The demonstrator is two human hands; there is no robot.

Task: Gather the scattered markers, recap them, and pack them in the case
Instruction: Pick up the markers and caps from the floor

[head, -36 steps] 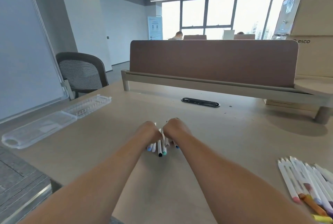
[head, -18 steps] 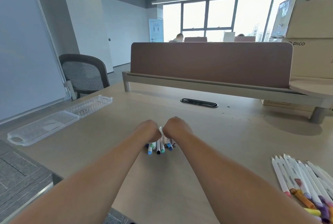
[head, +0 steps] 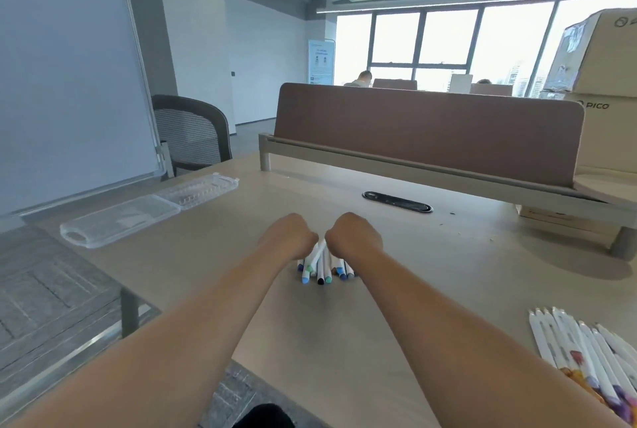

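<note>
Far to the left of the black cable slot (head: 396, 201) in the counter (head: 448, 272), a whiteboard (head: 69, 83) leans at the counter's edge. Just in front of the whiteboard, and well to the left of the slot, lies the clear plastic case (head: 138, 214), open and flat, its two halves end to end. Behind the case, a mesh office chair (head: 193, 131) sits off the counter.

On to the action, on the near side of the slot. The left hand (head: 287, 238) is balled up, knuckles away from the camera, its fingers curled under and clamped on the bundle of markers (head: 322, 267). The bundle sits just this side of the slot and a touch left of it, white barrels squeezed together, with blue, green and black ends fanning out towards the camera, down on the counter. The right hand (head: 355, 236) mirrors the left, pressed in close, and its fingers wrap the same bundle from the other side. Only a narrow gap separates the two fists, and one white barrel pokes up through it.

Behind the slot runs a brown divider panel (head: 427, 127). To the right of the slot and much nearer the camera, a second group of markers (head: 586, 348) lies side by side at the counter's edge, well apart from the hands. Far right, behind the slot, cardboard boxes (head: 603, 65) are stacked up.
</note>
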